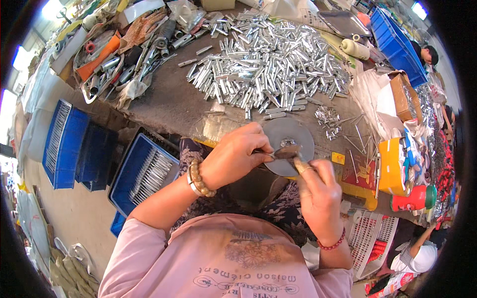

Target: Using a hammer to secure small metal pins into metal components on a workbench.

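A round grey disc point(290, 130) sits at the table's near edge, with a small metal fitting at its centre. My left hand point(236, 151), with a beaded bracelet at the wrist, pinches one end of a short, shiny metal piece point(286, 152) over the disc's near part. From the right, my right hand point(318, 191) closes its fingers at the other end of this piece; something tan shows at its fingertips, too blurred to name. Beyond the disc lies a large heap of short silver metal tubes point(271, 62). A smaller pile of tiny metal parts point(328, 119) is at its right.
Blue crates point(114, 191) with rows of silver metal pieces stand at my left. Tools and an orange-handled item point(99, 57) clutter the far left. At the right are a yellow box point(392, 166), a red jar point(412, 198) and a white plastic basket point(365, 238). Other people work farther right.
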Demonstrator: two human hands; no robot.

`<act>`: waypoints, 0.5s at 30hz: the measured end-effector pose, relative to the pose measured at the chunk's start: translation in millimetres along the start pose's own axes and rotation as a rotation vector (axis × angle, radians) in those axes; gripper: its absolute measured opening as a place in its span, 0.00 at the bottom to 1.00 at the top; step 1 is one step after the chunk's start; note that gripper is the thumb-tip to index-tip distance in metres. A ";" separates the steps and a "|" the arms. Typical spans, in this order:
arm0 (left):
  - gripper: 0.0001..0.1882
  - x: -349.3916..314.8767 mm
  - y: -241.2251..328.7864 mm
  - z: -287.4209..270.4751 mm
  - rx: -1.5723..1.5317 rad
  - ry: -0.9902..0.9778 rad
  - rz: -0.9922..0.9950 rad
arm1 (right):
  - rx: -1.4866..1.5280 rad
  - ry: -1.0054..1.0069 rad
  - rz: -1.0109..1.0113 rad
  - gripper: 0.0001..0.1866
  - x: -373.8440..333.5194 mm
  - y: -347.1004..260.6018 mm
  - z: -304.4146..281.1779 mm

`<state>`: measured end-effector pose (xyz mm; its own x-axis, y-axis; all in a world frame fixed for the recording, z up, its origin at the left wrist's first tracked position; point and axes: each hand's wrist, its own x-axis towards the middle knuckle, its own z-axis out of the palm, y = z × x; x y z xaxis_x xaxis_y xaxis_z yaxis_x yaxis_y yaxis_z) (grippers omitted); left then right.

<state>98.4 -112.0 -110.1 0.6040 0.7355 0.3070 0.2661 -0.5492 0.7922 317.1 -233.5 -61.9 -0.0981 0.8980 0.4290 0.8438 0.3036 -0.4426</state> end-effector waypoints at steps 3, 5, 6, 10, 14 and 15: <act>0.08 0.8 0.0 -0.9 -0.008 -0.002 0.005 | -0.042 -0.077 -0.031 0.24 4.2 -3.2 -7.3; 0.08 -0.6 -0.6 -1.3 -0.016 -0.002 -0.006 | -0.075 0.020 -0.020 0.23 4.0 -7.6 -11.8; 0.08 -0.5 0.1 -1.0 -0.030 0.000 -0.016 | -0.094 0.086 -0.021 0.23 0.9 -10.5 -13.9; 0.08 1.1 -0.6 -1.1 -0.023 -0.011 0.006 | -0.155 0.080 -0.107 0.23 -6.2 1.2 2.4; 0.08 0.6 -1.9 -0.4 -0.032 -0.007 -0.005 | -0.062 0.065 -0.011 0.21 -6.3 10.5 4.7; 0.08 0.1 -1.7 0.1 -0.038 -0.001 -0.019 | -0.059 0.065 -0.010 0.21 -5.8 7.0 1.3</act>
<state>98.1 -111.1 -111.4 0.6000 0.7451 0.2914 0.2490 -0.5200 0.8171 322.9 -236.2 -68.5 -0.0736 0.8718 0.4843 0.8729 0.2911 -0.3915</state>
